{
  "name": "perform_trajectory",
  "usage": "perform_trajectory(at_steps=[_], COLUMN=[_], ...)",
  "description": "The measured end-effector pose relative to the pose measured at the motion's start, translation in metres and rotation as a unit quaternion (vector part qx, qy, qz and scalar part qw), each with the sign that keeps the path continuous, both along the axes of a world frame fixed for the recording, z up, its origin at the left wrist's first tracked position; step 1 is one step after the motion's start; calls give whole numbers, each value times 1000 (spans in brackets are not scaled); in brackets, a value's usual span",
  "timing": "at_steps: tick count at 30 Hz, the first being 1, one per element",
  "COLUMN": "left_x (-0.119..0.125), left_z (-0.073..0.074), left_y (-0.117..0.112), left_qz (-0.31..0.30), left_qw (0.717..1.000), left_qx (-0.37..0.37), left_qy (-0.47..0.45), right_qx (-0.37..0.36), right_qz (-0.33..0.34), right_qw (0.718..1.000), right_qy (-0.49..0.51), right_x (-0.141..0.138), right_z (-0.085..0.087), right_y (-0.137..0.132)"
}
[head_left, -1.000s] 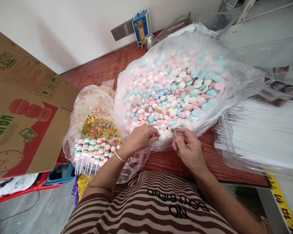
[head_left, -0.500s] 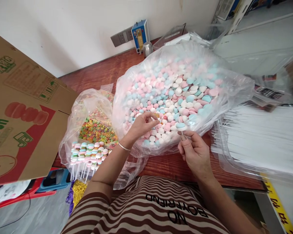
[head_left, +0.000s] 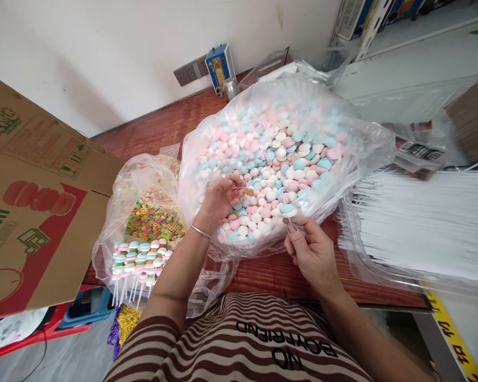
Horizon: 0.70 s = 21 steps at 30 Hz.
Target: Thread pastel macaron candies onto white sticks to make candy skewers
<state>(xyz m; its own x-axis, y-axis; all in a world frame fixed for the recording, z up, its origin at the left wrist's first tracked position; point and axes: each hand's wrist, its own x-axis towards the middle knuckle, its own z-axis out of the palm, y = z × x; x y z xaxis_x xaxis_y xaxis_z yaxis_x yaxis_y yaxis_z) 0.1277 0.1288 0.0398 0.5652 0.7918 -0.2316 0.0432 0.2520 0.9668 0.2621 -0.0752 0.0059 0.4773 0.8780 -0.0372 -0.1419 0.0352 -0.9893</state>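
The right hand [head_left: 313,252] pinches a thin white stick [head_left: 290,219] between 2 fingertips, with 1 blue-and-white candy [head_left: 287,208] just beyond them. The left hand [head_left: 220,196] curls its fingers loosely round small red pieces [head_left: 234,194], above the pastel candies [head_left: 302,164]. Left of those fingers lie stacked candies on sticks [head_left: 137,257]; right of the pinching fingers, loose white sticks [head_left: 426,223].

pink, white and pale blue sweets [head_left: 279,175] in the see-through bag [head_left: 366,144]; left of it, green, orange and yellow rings [head_left: 153,220]; right of it, white sticks [head_left: 426,223]; under it, a reddish-brown table [head_left: 159,127]; in front of it, a brown-and-beige striped shirt [head_left: 207,353].
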Motion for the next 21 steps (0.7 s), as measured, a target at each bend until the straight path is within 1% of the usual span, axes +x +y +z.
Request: perform_trajectory(at_steps=[1, 2, 3, 4, 6, 7, 8, 9, 10, 11, 12, 13, 14, 15, 17, 18, 19, 21], left_x=[-3, -4, -5, -6, -5, -5, -4, -3, -3, -2, -2, -2, -3, -4, -7, -9, -11, -16], left_z=[0, -1, -3, -4, -6, -6, -6, -5, -5, -5, -5, -6, -7, -8, -8, -7, -5, 0], left_y=[0, 0, -2, -3, -6, -8, -9, -9, -10, -11, -11, -12, -12, -13, -13, -13, -12, -10], left_qz=[-9, -29, -59, -95, -165, -192, -213, -226, -230, -227, -216, -197, -173, -146, -92, -67, -49, -28], left_qw=[999, 995, 982, 959, 894, 863, 839, 821, 808, 803, 806, 821, 848, 881, 946, 968, 982, 995], left_qx=[23, 67, 127, 193, 306, 343, 365, 380, 391, 401, 404, 397, 373, 332, 209, 143, 84, -10], left_qy=[23, 67, 124, 185, 283, 317, 343, 362, 374, 379, 375, 360, 335, 303, 231, 197, 163, 97], right_qx=[3, 7, 9, 11, 13, 12, 11, 9, 8, 7, 6, 6, 6, 6, 5, 4, 3, 1], right_qz=[2, 5, 7, 8, 8, 7, 6, 5, 5, 6, 8, 10, 12, 15, 19, 19, 19, 19], right_qw=[1000, 1000, 1000, 1000, 1000, 1000, 1000, 1000, 1000, 1000, 1000, 1000, 1000, 1000, 1000, 1000, 1000, 1000], right_qy=[1, 2, 2, 2, 1, 0, -2, -3, -5, -7, -9, -10, -10, -9, -8, -7, -7, -7], right_x=[-1, -1, -2, -2, -2, -1, -1, -1, 0, 0, 0, 0, 0, -1, -1, -1, -2, -2], right_z=[0, -1, -1, 0, 0, 1, 1, 1, 1, 0, -1, -2, -3, -4, -6, -6, -6, -5], right_y=[1, 1, 2, 2, 2, 2, 2, 2, 2, 3, 3, 3, 3, 3, 4, 4, 4, 4])
